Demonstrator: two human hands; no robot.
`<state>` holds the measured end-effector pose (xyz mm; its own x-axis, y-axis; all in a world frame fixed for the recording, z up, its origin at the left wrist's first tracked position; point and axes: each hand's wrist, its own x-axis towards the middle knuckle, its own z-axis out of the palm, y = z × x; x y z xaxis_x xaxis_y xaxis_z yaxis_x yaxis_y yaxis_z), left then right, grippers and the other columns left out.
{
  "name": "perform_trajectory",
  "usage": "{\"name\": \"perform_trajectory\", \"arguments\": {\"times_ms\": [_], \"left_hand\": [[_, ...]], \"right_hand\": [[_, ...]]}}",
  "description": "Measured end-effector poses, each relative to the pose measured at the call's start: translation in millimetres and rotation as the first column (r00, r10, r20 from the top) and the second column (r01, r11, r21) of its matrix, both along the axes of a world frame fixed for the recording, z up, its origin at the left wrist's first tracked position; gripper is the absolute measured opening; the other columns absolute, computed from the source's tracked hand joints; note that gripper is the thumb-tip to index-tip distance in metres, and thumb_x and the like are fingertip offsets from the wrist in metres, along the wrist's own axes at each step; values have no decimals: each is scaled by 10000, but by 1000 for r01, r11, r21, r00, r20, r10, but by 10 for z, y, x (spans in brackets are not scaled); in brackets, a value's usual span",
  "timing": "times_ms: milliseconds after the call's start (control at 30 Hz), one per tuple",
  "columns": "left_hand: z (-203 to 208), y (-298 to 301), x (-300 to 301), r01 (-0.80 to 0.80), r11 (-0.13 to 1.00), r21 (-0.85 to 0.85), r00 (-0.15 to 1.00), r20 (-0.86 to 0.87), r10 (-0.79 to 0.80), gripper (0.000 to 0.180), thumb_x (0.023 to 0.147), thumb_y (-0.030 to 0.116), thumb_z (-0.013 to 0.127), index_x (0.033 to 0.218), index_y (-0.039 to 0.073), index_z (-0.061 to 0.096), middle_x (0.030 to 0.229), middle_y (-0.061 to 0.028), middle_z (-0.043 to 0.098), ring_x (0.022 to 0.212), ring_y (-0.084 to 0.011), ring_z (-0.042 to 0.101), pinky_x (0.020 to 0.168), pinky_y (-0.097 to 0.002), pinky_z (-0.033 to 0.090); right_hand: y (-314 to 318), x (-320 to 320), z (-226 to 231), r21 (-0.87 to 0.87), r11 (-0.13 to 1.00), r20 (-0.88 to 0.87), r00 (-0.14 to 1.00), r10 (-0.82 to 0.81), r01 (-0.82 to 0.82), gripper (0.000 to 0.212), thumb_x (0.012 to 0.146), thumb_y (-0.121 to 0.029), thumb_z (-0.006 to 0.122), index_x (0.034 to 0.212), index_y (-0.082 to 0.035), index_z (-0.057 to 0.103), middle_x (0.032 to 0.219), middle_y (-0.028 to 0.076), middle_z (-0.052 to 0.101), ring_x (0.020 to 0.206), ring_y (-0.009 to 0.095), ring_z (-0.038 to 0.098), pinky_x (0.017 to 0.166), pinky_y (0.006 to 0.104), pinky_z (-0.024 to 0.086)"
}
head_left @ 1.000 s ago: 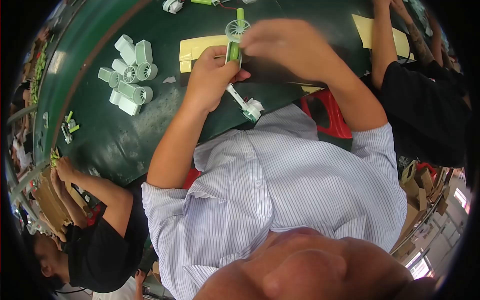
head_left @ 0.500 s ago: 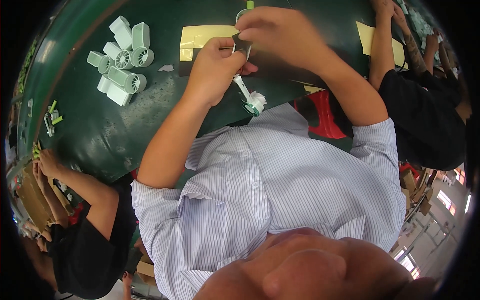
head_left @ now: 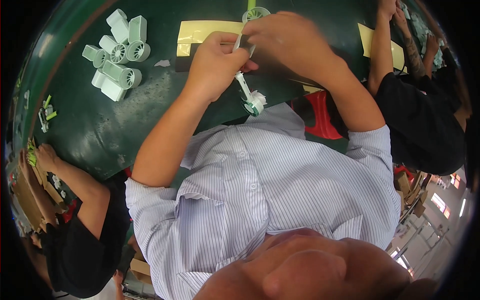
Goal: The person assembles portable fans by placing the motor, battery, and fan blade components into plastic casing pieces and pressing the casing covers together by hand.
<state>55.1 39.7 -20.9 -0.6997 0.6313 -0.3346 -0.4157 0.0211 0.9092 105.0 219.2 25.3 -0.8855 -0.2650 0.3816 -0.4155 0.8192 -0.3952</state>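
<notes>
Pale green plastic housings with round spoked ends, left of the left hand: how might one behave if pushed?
A pale green plastic housing is probably light for its size: it looks thin-walled and hollow. It's likely stiff, since its edges look straight and crisp. The round end might rock, but the boxy body should limit rolling.

Got pale-green spoked housing at 12 o'clock, mostly hidden; white finned stem part nearer, slanting toward 5 o'clock.

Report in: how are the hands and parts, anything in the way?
Left hand: gripping a pale part, partly hidden. Right hand: blurred, close by. White fan piece below left hand. Pale-green housings off left, not in the way.
</notes>
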Motion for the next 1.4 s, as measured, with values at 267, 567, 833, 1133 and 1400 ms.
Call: {"name": "perform_trajectory", "arguments": {"times_ms": [267, 567, 833, 1133, 1400], "left_hand": [[34, -39, 10, 5, 1000, 5, 1000, -11, -5, 356, 877, 30, 568, 1185, -89, 434, 1030, -170, 646, 800, -205, 680, 745, -273, 539], [19, -34, 12, 28, 1000, -5, 1000, 5, -28, 339, 910, 74, 574, 1189, -68, 442, 1042, -157, 650, 810, -202, 677, 766, -278, 527], [66, -68, 20, 38, 998, 55, 998, 47, -41, 357, 884, 72, 569, 1167, -122, 472, 959, -172, 655, 834, -202, 677, 718, -271, 513], [43, -124, -9, 67, 983, 173, 988, 123, -89, 397, 899, 39, 538, 1280, -64, 499, 1038, -114, 649, 871, -192, 668, 758, -246, 489], [67, -28, 94, 21, 991, 135, 995, 98, -35, 342, 932, 73, 497, 1251, -45, 531, 1059, -108, 637, 878, -193, 666, 774, -263, 505]], "right_hand": [[-88, -148, 272, -15, 996, 260, 961, 91, -90, 161, 830, -157, 626, 951, -55, 654, 805, 132, 649, 777, 328, 624, 719, 370, 495], [-49, -147, 265, 146, 974, 11, 985, 171, -171, 85, 803, -126, 612, 859, -71, 645, 734, 130, 631, 725, 286, 627, 647, 383, 493], [64, -220, 323, 136, 943, 105, 951, 291, -303, 93, 809, -114, 590, 867, -63, 642, 697, 136, 613, 706, 317, 623, 645, 409, 494], [-123, -175, 441, 296, 943, 256, 964, 72, -149, 117, 833, -118, 564, 839, -8, 521, 663, 180, 596, 674, 367, 625, 603, 427, 493], [-163, -176, 428, 423, 904, 256, 965, -62, -55, 160, 811, -143, 591, 840, 1, 527, 667, 192, 618, 697, 358, 653, 623, 417, 512]]}}
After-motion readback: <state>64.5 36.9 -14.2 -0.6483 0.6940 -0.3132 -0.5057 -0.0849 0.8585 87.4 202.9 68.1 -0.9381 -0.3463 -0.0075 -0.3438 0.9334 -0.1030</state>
